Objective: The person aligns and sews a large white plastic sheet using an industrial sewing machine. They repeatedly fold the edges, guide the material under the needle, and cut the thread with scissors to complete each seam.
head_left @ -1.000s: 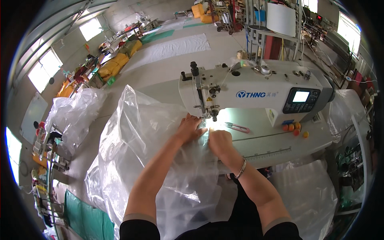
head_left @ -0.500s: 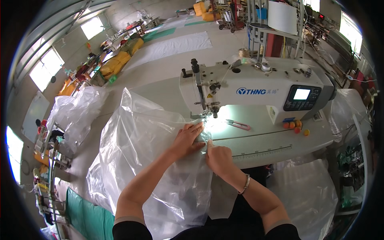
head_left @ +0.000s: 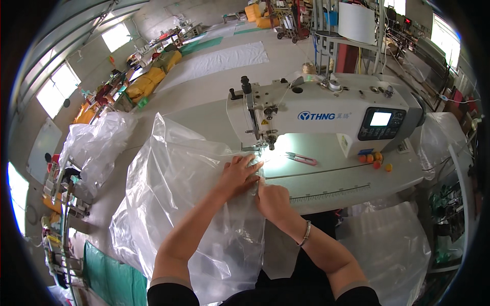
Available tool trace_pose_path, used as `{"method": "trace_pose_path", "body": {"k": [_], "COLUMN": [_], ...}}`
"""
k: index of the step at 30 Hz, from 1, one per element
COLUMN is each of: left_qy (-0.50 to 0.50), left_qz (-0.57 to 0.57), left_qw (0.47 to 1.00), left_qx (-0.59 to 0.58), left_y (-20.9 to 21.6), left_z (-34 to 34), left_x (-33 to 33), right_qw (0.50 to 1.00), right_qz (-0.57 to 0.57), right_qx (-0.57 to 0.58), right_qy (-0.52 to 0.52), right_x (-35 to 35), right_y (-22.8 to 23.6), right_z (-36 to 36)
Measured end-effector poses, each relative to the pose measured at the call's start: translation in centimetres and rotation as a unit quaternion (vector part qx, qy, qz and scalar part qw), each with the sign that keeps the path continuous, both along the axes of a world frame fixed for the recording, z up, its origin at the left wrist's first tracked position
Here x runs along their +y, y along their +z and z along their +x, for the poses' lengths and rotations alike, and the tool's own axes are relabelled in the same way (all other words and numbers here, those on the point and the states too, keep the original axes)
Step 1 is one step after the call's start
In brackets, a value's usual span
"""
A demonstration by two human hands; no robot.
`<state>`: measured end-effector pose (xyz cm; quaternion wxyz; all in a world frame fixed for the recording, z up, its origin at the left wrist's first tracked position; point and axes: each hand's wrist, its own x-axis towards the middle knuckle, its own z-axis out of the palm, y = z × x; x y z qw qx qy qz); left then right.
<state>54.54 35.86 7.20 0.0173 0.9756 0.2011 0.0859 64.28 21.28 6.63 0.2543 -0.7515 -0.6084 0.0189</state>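
Note:
A clear plastic sheet (head_left: 173,178) lies crumpled over the left of the sewing table and hangs down toward my lap. Its right edge runs up to the needle area of a white sewing machine (head_left: 316,104), under a bright lamp. My left hand (head_left: 239,176) rests on the sheet just before the presser foot (head_left: 258,149), fingers stretched out and slightly apart. Close below it, my right hand (head_left: 273,200) is closed with the sheet's edge pinched at its fingertips. Thread snips (head_left: 302,159) with a pink handle lie right of the needle.
Several small orange and red balls (head_left: 376,159) sit by the machine's base. A printed ruler (head_left: 332,194) runs along the table's front. More plastic sheeting lies at lower right (head_left: 385,245) and at far left (head_left: 99,143). A white thread cone (head_left: 356,23) stands behind the machine.
My left hand's fingers have spread a little and their tips sit slightly lower against the foot. The right hand still pinches the edge. The whole view has shifted slightly.

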Motion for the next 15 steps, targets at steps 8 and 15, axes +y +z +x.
{"method": "trace_pose_path", "body": {"k": [8,15], "left_qy": [0.011,0.000], "left_qz": [-0.066,-0.039], "left_qw": [0.998,0.998], "left_qx": [-0.019,-0.050], "left_y": [0.6,0.0], "left_z": [0.3,0.7], "left_x": [-0.3,0.6], "right_qw": [1.000,0.998], "right_qz": [0.003,-0.023], "right_qx": [-0.015,-0.060], "right_qy": [0.007,-0.021], "right_x": [0.1,1.1], "right_y": [0.3,-0.2], "right_z": [0.2,0.1]}}
